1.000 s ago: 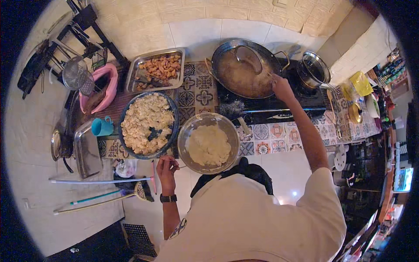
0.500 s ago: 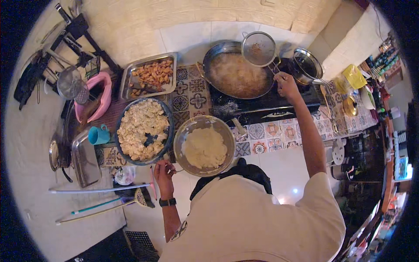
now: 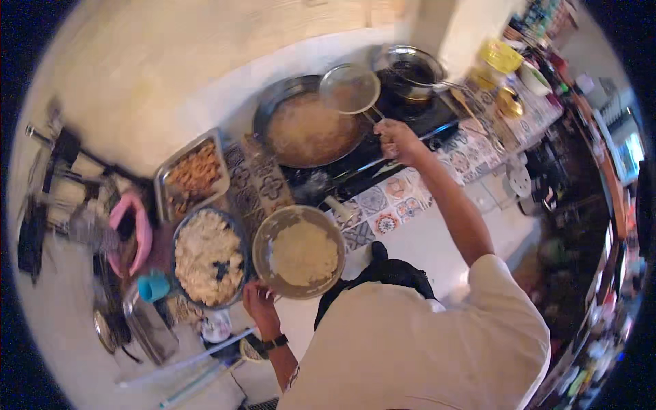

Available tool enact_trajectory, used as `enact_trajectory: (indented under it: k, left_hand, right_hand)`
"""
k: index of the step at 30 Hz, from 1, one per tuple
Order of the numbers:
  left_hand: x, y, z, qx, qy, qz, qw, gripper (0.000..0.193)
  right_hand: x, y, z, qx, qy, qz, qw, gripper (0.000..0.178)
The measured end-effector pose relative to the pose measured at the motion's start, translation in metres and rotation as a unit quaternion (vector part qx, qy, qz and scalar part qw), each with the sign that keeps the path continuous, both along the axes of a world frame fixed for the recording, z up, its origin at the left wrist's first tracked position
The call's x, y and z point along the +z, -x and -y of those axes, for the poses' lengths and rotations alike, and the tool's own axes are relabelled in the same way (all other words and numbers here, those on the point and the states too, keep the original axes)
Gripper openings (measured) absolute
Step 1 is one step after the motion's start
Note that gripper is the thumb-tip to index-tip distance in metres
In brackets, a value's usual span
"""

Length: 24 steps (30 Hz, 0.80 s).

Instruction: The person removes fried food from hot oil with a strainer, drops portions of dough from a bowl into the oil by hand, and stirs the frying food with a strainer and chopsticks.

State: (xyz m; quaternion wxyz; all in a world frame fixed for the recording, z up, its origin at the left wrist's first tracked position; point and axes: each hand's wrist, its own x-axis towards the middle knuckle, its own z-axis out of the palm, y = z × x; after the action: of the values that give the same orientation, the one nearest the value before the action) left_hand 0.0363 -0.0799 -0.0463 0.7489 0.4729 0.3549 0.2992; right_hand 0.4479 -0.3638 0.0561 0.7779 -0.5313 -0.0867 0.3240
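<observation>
My right hand (image 3: 398, 141) is closed round the handle of a round wire-mesh strainer (image 3: 350, 89). The strainer hangs over the right side of a wide, dark frying pan (image 3: 258, 126), where pale brown oil bubbles. My left hand (image 3: 261, 305), blurred, is beside the near rims of two bowls, its fingers loosely bent and apart. I make out nothing in it; whether it touches a rim is unclear. One is a metal bowl (image 3: 339, 254) of pale flour. The other, a dark blue basin (image 3: 240, 290), holds lumpy coated pieces (image 3: 205, 256).
A metal tray (image 3: 222, 183) with browned fried pieces stands behind the basin. Left are a turquoise mug (image 3: 153, 286) and a pink container (image 3: 143, 236). A metal pot (image 3: 430, 72) sits beyond the strainer, near a wooden spoon (image 3: 467, 109). Patterned tiles (image 3: 410, 208) cover the counter.
The whole view has turned, and the pan and bowls now appear further left. The strainer stays over the pan's right side in my right hand. My left hand stays near the bowls.
</observation>
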Motion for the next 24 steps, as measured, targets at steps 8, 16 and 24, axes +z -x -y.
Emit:
enact_trajectory:
  k: [8,16,24]
  left_hand:
    - [0.009,-0.037,0.020,-0.034,0.084,0.014,0.996,0.016]
    - [0.013,-0.056,0.038,-0.069,-0.143,-0.093,0.983,0.020]
    - [0.025,-0.063,0.077,0.014,0.042,-0.011,0.999,0.017]
  right_hand:
    - [-0.009,0.077,0.166,-0.123,-0.139,-0.274,0.944,0.011]
    - [-0.079,-0.028,0.330,-0.324,0.020,-0.107,0.940,0.006]
    - [-0.177,-0.209,0.374,-0.218,0.038,-0.003,0.975,0.014]
